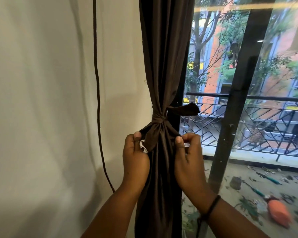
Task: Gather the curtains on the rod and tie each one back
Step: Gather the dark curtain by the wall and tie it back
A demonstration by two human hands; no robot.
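Knot (159, 120) sat just above both my hands, curtain (163, 66) hanging vertical between them; left hand (136, 157) pinched the left tie end (149, 140), right hand (189, 155) pinched the right; equally near.

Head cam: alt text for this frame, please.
Both hands pull the ends of a brown tie-back knotted round a gathered brown curtain: left hand grips one end, right hand pinches the other. White wall on the left, window on the right.
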